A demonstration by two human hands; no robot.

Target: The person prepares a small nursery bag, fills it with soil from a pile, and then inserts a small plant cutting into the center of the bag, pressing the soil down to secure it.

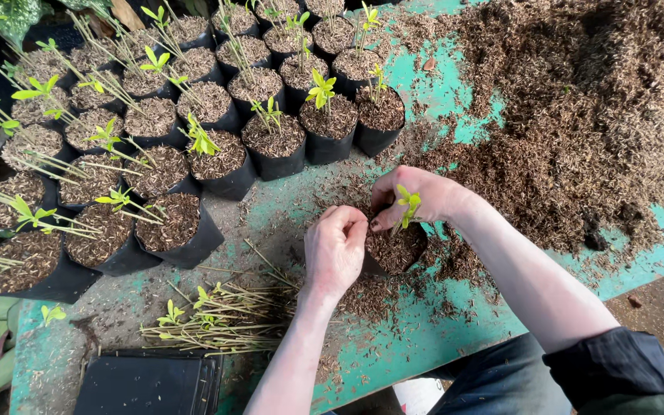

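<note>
While both hands are pressing substrate, left hand [335, 250] curled on the black grow bag [397, 250] mid-tabletop, right hand [413, 196] pinching the cutting [406, 206], it's risking tilting or snapping.

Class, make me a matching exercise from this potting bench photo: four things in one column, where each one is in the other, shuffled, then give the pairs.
Things:
1. loose cuttings
2. heap of potting mix
3. stack of empty black bags
4. filled pots with cuttings

Places:
A. top right of the table
B. bottom left corner
C. rows at top left
D. lying flat, left of the left hand

Pairs: 1-D, 2-A, 3-B, 4-C
</note>
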